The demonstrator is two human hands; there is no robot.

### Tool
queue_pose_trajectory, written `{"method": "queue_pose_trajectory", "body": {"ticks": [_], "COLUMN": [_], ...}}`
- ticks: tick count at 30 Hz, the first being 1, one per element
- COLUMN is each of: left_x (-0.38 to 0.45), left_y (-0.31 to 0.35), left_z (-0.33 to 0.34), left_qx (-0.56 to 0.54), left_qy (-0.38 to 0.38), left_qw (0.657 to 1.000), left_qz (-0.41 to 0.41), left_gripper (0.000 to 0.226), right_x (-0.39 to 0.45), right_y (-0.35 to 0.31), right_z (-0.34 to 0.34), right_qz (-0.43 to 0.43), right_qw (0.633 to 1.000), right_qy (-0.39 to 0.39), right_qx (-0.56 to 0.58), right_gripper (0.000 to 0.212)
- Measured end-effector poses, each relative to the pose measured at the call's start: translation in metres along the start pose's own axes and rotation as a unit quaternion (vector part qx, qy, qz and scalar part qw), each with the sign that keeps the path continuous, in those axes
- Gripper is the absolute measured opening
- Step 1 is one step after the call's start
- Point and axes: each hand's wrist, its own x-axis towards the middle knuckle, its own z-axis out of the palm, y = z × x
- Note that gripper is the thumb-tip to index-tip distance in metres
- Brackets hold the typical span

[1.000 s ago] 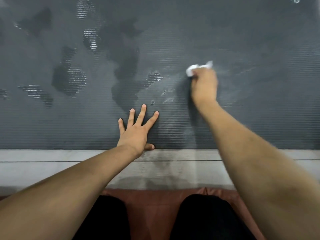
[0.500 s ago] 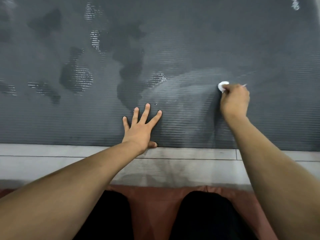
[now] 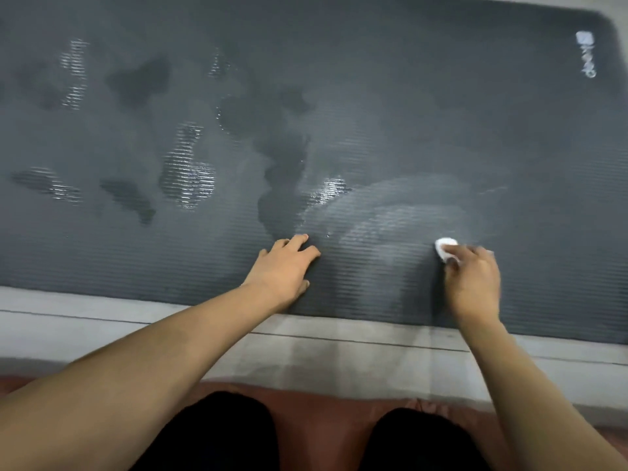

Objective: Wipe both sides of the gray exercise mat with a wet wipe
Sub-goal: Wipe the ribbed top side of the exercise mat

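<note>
Fingers [image 3: 299, 243] of the left hand [image 3: 283, 270] lie flat, pinning the mat [image 3: 407, 113] near its near edge on the floor [image 3: 102, 321]; right hand [image 3: 475, 283] clamps the wipe [image 3: 444, 248]. First side underway; next stroke should sweep rightward, toward the unwiped right end.

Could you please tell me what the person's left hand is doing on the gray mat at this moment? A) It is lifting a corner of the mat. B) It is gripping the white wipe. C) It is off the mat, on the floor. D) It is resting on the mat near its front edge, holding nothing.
D: the left hand lies on the gray mat holding nothing, while the right hand grips the white wipe.
</note>
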Motion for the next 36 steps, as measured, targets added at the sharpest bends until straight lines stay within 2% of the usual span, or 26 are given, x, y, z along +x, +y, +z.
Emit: {"method": "queue_pose_trajectory", "body": {"ticks": [2,3,4,6,8,10,12,14,18,22,28,36], "left_x": [0.007,0.012,0.018,0.029,0.040,0.052,0.066,0.082,0.121,0.161,0.221,0.232], "left_y": [-0.004,-0.007,-0.010,-0.020,-0.036,-0.057,-0.084,-0.115,-0.175,-0.233,-0.297,-0.297], "left_z": [-0.005,-0.006,-0.008,-0.011,-0.015,-0.020,-0.027,-0.037,-0.069,-0.106,-0.135,-0.138], "left_qx": [0.017,0.021,0.020,0.012,0.005,0.003,0.009,0.007,-0.005,-0.029,-0.028,-0.040], "left_qy": [0.036,0.058,0.083,0.133,0.179,0.229,0.281,0.316,0.344,0.367,0.366,0.335], "left_qw": [0.999,0.998,0.996,0.991,0.983,0.973,0.959,0.947,0.936,0.926,0.925,0.939], "left_qz": [-0.009,-0.013,-0.018,-0.027,-0.031,-0.031,-0.041,-0.060,-0.079,-0.079,-0.094,-0.071], "left_gripper": [0.049,0.046,0.044,0.041,0.038,0.035,0.032,0.031,0.034,0.036,0.047,0.060], "right_x": [-0.001,-0.005,-0.009,-0.024,-0.039,-0.038,-0.014,0.027,0.143,0.241,0.252,0.255], "right_y": [-0.003,-0.012,-0.026,-0.063,-0.106,-0.142,-0.167,-0.188,-0.235,-0.267,-0.277,-0.282], "right_z": [0.001,0.006,0.013,0.033,0.053,0.066,0.072,0.076,0.087,0.120,0.151,0.142], "right_qz": [0.073,0.079,0.062,-0.024,-0.123,-0.185,-0.194,-0.177,-0.138,-0.132,-0.094,-0.075], "right_qw": [0.997,0.997,0.997,0.998,0.988,0.974,0.968,0.968,0.972,0.977,0.974,0.983], "right_qy": [0.013,0.022,0.033,0.035,-0.007,-0.055,-0.075,-0.049,0.058,0.076,0.132,0.131], "right_qx": [-0.004,-0.001,0.007,0.048,0.092,0.120,0.141,0.169,0.180,0.151,0.158,0.107], "right_gripper": [0.029,0.029,0.029,0.029,0.029,0.030,0.026,0.021,0.020,0.024,0.023,0.021]}}
